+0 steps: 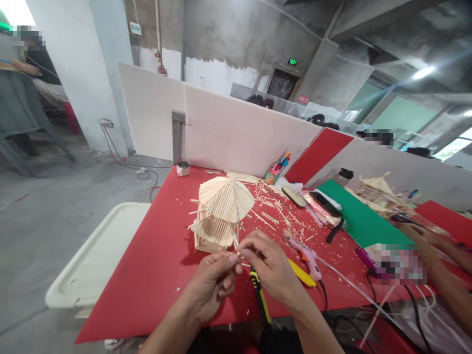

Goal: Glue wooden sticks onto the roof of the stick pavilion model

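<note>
- At frame centre: stick pavilion (225,199), probably light, stiff, brittle; best held by its base (207,244).
- Lower centre: left hand (214,277) and right hand (267,257), both seemingly pinched on a small stick (239,254), largely hidden.

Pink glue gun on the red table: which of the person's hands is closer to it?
The right hand. It is just to the left of the pink glue gun; the left hand is farther left, beyond the right one.

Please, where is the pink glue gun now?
In the head view, the pink glue gun lies on the red tabletop, right of the person's right hand.
</note>
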Motion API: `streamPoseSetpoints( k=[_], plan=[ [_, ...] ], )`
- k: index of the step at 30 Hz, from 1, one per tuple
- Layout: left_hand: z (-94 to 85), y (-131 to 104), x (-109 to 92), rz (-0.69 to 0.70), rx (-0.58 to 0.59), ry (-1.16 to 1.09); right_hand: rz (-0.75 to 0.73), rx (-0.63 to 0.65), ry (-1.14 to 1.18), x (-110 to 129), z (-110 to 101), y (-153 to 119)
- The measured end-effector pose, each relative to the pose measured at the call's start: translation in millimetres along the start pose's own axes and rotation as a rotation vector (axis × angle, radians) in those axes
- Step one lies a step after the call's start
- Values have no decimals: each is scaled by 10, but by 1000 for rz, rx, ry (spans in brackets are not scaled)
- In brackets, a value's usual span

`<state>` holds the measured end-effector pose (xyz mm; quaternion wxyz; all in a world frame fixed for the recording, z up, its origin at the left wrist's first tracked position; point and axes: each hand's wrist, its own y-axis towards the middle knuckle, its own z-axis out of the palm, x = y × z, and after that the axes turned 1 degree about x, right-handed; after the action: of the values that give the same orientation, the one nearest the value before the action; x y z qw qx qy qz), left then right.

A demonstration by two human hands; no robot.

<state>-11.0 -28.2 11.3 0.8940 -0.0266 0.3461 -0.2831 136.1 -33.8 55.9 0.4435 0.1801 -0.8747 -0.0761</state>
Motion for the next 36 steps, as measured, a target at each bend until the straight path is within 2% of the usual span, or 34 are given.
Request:
streamPoseSetpoints(
  k=[7, 15, 21, 26, 29, 32, 34, 36],
  plan=[
    [3, 0, 17, 57, -72, -30, -26, -8, -11, -40, 6, 78],
    [-5, 37, 80, 95, -144, -106, -79, -143, -119, -77, 79, -19],
    [7, 57, 87, 93, -128, -113, -157, -177, -190, -99, 112, -68],
    [17, 66, 96, 59, -119, -169, -151, -239, -179, -89, 121, -75],
    [12, 11, 135, 66, -95, -146, -87, -324, -160, -109, 103, -179],
    [-9, -63, 206, 66, -83, -71, 53, -408, -201, -173, 110, -403],
    [-20, -88, 263, 74, -107, -26, 158, -403, -174, -213, 140, -579],
    [-14, -86, 321, 79, -131, 12, 265, -369, -25, -225, 175, -717]
  ],
)
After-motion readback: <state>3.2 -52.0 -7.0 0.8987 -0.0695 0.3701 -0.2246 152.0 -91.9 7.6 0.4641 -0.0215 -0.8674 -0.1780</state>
